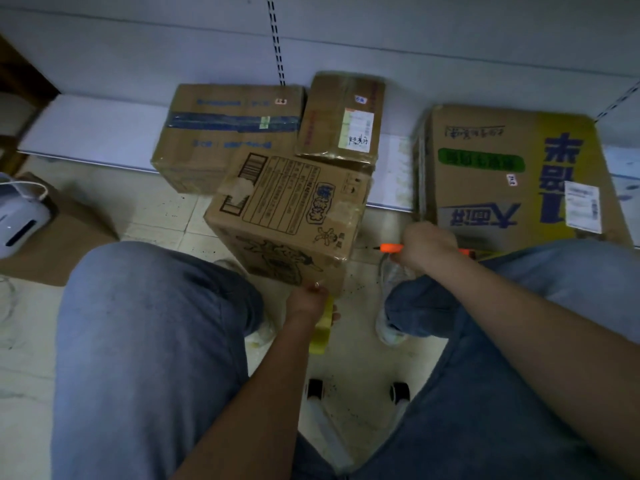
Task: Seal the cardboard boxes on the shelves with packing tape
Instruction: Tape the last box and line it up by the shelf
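— How many boxes can you count?

— Four closed ones. A wide box (227, 133) with a blue tape band lies far left on the low white shelf (90, 129). A small box (341, 116) with a white label sits just to its right. A big box (512, 174) printed in blue, yellow and green stands at the right. The fourth, a printed box (287, 216) with a barcode and cartoon drawings, is nearest, tilted, in front of the first two and between the knees. There is also a piece of cardboard (62, 244) on the floor at the far left edge, beside one white appliance (19, 220).

— And the tape?

— One yellowish tape roll (322, 330), low in the middle, just below the printed box's near corner. The left hand (308, 299) has its fingers curled round it and meets that corner.

— The other hand?

— The right hand (426, 245) is closed round one orange tool (391, 248), which pokes out to the left of the fist, near the big box's lower left corner. What the tool is exactly, I cannot tell.

— Anything else?

— Two legs in blue jeans, two pale shoes on the tiled floor (156, 216), and two black chair wheels (400, 391) close in.
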`<action>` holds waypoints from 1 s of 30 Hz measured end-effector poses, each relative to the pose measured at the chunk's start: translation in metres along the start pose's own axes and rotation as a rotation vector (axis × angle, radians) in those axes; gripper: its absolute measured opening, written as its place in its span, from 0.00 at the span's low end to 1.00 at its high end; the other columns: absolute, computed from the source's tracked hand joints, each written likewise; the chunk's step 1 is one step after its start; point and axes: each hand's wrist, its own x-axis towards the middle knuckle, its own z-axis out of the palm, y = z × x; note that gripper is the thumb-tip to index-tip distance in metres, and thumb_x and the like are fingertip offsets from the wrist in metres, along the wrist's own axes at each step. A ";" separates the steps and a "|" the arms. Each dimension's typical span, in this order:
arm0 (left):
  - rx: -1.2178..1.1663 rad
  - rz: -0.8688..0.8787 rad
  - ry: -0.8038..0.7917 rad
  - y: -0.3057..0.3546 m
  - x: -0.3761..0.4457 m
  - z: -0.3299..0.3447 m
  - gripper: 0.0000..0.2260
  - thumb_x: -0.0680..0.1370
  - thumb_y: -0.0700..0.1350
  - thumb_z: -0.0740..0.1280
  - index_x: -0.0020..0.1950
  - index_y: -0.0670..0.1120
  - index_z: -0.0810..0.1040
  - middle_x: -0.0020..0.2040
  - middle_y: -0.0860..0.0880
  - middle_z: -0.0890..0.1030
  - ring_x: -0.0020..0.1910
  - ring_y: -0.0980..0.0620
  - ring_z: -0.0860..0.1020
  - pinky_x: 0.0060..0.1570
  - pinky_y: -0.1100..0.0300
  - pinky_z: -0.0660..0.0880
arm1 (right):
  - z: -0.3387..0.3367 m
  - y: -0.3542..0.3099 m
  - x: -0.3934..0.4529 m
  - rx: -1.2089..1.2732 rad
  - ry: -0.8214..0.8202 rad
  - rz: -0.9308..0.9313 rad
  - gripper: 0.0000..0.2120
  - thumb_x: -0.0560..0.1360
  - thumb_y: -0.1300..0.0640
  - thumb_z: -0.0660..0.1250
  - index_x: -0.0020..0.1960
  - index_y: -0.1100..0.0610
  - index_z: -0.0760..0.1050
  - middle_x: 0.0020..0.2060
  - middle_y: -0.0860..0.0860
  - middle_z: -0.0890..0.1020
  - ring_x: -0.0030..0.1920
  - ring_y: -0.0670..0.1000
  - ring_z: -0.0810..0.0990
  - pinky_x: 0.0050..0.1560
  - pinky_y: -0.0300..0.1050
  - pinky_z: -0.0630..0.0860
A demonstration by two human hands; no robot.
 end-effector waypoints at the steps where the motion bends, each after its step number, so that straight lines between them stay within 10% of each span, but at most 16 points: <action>1: 0.031 0.010 0.008 0.001 -0.002 -0.003 0.08 0.82 0.42 0.64 0.58 0.39 0.77 0.45 0.39 0.81 0.31 0.43 0.82 0.27 0.57 0.77 | 0.002 -0.006 -0.001 0.031 0.026 0.003 0.10 0.77 0.47 0.66 0.46 0.54 0.75 0.37 0.50 0.72 0.40 0.52 0.73 0.32 0.41 0.65; 7: 0.030 -0.022 -0.003 0.005 -0.025 -0.021 0.04 0.83 0.36 0.59 0.54 0.43 0.72 0.47 0.35 0.77 0.31 0.43 0.78 0.22 0.59 0.75 | 0.003 -0.010 -0.019 -0.083 -0.041 0.027 0.08 0.78 0.52 0.65 0.51 0.55 0.77 0.39 0.50 0.73 0.40 0.51 0.75 0.34 0.40 0.67; 13: -0.078 0.105 0.109 0.010 -0.038 -0.029 0.06 0.82 0.42 0.64 0.46 0.44 0.77 0.42 0.38 0.82 0.33 0.40 0.83 0.39 0.45 0.81 | 0.014 -0.051 -0.015 1.056 0.128 0.047 0.15 0.75 0.47 0.70 0.36 0.57 0.78 0.30 0.52 0.81 0.31 0.50 0.80 0.36 0.44 0.77; 19: -0.144 0.132 0.243 -0.006 -0.014 -0.036 0.06 0.71 0.49 0.65 0.40 0.51 0.81 0.42 0.39 0.85 0.44 0.36 0.84 0.49 0.36 0.80 | 0.075 -0.120 0.010 1.436 0.037 0.287 0.15 0.76 0.49 0.69 0.42 0.61 0.81 0.34 0.55 0.84 0.35 0.54 0.85 0.44 0.55 0.84; 25: -0.243 0.144 0.248 0.009 -0.035 -0.032 0.07 0.79 0.41 0.64 0.42 0.47 0.78 0.41 0.37 0.84 0.42 0.37 0.84 0.46 0.40 0.82 | 0.061 -0.121 0.037 2.007 -0.189 0.514 0.03 0.78 0.66 0.67 0.46 0.60 0.74 0.43 0.56 0.82 0.39 0.52 0.84 0.45 0.45 0.83; 30: -0.248 0.199 0.252 0.019 -0.035 -0.035 0.08 0.80 0.44 0.66 0.40 0.49 0.79 0.43 0.36 0.84 0.40 0.36 0.83 0.44 0.42 0.82 | 0.063 -0.115 0.048 1.994 -0.231 0.462 0.03 0.80 0.60 0.66 0.51 0.61 0.75 0.50 0.57 0.82 0.53 0.54 0.83 0.56 0.47 0.80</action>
